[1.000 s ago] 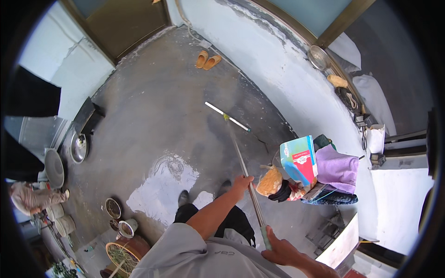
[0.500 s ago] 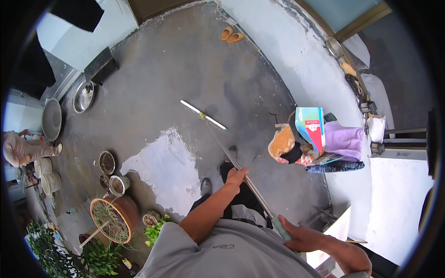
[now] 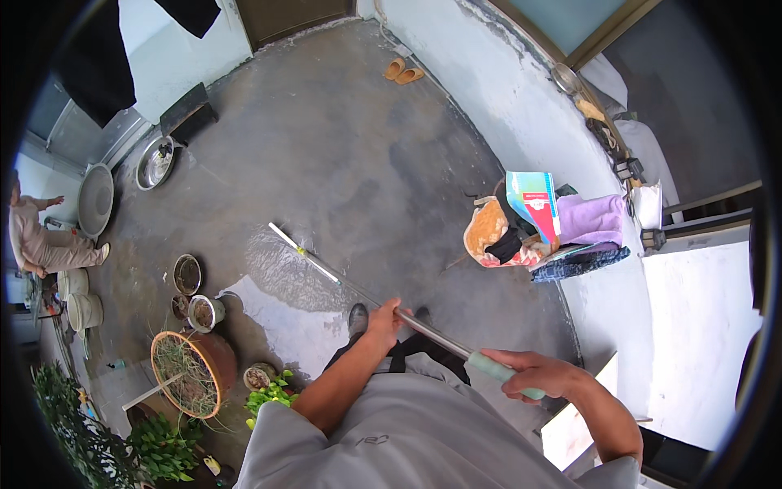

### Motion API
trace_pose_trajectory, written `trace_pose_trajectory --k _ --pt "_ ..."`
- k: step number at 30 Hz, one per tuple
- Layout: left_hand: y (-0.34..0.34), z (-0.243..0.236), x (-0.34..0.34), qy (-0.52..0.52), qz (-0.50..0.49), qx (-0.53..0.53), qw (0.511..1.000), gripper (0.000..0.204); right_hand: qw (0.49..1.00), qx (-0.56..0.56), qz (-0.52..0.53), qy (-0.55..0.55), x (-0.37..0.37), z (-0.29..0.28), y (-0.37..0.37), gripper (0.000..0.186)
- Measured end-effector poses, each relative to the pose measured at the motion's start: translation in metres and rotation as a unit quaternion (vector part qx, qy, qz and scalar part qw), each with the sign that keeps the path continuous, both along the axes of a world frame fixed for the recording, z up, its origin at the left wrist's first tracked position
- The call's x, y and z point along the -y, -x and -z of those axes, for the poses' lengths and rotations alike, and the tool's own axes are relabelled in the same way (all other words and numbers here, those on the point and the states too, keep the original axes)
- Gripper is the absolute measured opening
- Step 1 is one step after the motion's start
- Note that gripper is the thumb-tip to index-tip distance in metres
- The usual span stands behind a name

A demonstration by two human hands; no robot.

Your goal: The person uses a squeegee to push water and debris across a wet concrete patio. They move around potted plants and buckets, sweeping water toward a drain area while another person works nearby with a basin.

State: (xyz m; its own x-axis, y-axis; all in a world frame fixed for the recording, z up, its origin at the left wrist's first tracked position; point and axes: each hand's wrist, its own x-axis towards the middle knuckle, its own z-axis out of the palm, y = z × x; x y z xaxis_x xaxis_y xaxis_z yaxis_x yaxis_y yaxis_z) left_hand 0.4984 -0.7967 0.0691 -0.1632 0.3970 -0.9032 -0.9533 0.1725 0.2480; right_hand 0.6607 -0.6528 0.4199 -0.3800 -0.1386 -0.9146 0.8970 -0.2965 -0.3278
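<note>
I hold a long-handled floor squeegee (image 3: 358, 289) slantwise across my front. My left hand (image 3: 383, 320) is closed round the metal pole partway down. My right hand (image 3: 538, 373) grips the pale green handle (image 3: 493, 367) at the upper end. The white squeegee blade (image 3: 283, 236) lies on the concrete floor, ahead and to the left of my feet. Rippled water (image 3: 281, 269) spreads on the near side of the blade, and a bright reflecting puddle (image 3: 273, 318) reaches toward my dark shoes.
Flowerpots, including a large orange pot (image 3: 220, 371) of dry grass, stand at left. Another person (image 3: 49, 228) is beyond them, near white buckets (image 3: 84, 310). Metal basins (image 3: 96, 200) lean farther back. At right hangs a purple cloth (image 3: 590, 218). Tan slippers (image 3: 403, 72) lie far off.
The squeegee blade has moved left and nearer to me, and the water beside it now ripples. My left hand has shifted left; my right hand has moved forward. Both keep hold.
</note>
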Motion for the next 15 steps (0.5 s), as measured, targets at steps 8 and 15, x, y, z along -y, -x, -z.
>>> trace_pose_trajectory --k 8,15 --pt "-0.118 -0.007 -0.131 -0.085 0.051 0.025 0.995 0.019 0.906 0.013 -0.234 -0.352 -0.041 -0.028 -0.135 0.067" --pt "-0.189 -0.035 -0.268 -0.123 -0.028 -0.033 0.992 0.019 0.595 -0.082 -0.345 -0.722 -0.070 -0.027 -0.201 0.047"
